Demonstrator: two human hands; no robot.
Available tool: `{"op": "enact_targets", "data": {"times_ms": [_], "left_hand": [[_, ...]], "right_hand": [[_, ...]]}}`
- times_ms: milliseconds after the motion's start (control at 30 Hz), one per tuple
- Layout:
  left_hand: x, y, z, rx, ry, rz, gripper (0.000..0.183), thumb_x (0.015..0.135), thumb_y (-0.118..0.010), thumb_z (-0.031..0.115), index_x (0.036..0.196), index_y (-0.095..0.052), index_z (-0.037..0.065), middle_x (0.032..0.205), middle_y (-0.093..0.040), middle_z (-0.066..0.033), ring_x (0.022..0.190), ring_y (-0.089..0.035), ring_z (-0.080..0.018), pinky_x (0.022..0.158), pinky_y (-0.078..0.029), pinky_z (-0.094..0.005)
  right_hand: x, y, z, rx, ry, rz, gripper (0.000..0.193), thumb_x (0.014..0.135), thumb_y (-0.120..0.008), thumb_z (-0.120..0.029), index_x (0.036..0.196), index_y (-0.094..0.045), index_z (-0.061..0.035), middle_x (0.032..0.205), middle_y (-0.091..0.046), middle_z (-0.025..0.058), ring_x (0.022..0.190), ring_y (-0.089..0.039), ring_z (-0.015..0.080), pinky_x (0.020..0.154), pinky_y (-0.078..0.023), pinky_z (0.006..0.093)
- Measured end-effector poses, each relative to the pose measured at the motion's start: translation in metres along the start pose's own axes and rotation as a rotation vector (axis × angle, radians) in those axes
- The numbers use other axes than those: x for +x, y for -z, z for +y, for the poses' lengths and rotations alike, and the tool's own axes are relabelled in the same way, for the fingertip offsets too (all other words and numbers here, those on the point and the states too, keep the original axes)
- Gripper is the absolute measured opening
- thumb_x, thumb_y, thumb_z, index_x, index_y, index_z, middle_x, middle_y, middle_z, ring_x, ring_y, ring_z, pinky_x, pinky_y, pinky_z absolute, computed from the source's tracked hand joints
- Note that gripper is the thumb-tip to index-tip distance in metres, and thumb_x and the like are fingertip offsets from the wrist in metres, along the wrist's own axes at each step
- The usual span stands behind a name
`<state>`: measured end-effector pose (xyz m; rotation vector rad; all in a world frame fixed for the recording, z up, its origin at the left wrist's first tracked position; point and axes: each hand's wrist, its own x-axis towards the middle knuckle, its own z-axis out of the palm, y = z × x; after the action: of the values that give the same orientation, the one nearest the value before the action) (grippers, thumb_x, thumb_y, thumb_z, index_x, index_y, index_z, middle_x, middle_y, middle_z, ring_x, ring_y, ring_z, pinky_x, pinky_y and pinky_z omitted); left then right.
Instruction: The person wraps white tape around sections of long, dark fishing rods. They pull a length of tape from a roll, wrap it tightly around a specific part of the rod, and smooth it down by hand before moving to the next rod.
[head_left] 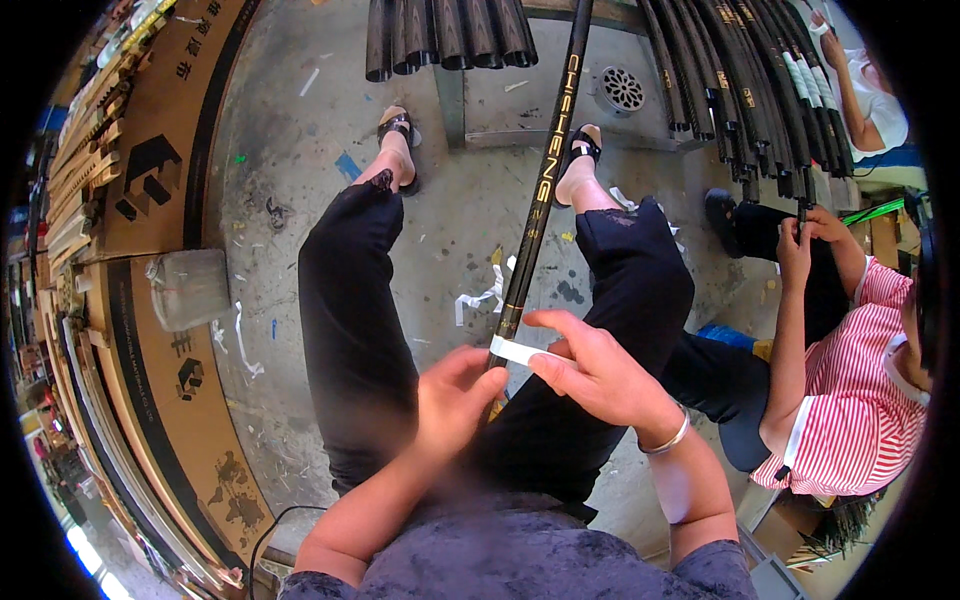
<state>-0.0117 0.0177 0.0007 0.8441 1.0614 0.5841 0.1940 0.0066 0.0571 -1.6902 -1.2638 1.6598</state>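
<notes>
A long black rod (541, 185) with gold lettering, probably a fishing rod section, slants from the top of the view down between my thighs. Near its lower end, the fingers and thumb of my left hand (455, 395) are closed round it. A strip of white tape (517, 351) lies against the rod just above that grip and stretches to the right. My right hand (600, 370) pinches the tape's free end between thumb and fingers, its index finger reaching close to the rod. The rod's lowest part is hidden behind my left hand.
Several black tubes (450, 35) lie ahead, and more rods (745, 80) at the upper right. Large cardboard boxes (165, 150) line the left. A co-worker in a striped shirt (850, 400) sits at the right, handling a rod. White scraps (480, 300) litter the floor.
</notes>
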Motion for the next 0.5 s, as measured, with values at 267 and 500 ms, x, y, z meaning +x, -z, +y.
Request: {"op": "enact_targets", "data": {"times_ms": [267,500], "left_hand": [[0.0008,0.0004,-0.0034,-0.129,0.003,0.005,0.036,0.088,-0.07,0.012,0.115,-0.05,-0.001,0.086,-0.065,-0.0108,0.07,-0.063,-0.016,0.066,-0.052,-0.0284],[0.0023,0.0006,-0.0024,-0.176,0.001,-0.004,0.039,0.088,-0.072,0.018,0.111,-0.045,0.002,0.084,-0.065,-0.012,0.067,-0.062,-0.017,0.062,-0.052,-0.0286]], "right_hand": [[0.0024,-0.0009,0.0015,0.029,0.013,-0.021,0.041,0.096,-0.055,-0.015,0.131,-0.043,0.0028,0.068,-0.054,0.0035,0.062,-0.048,0.0092,0.057,-0.041,0.0258],[0.005,-0.0008,0.0009,0.014,-0.025,-0.003,0.044,0.093,-0.06,-0.027,0.124,-0.049,0.0023,0.078,-0.067,0.0194,0.076,-0.067,0.033,0.07,-0.05,0.039]]}}
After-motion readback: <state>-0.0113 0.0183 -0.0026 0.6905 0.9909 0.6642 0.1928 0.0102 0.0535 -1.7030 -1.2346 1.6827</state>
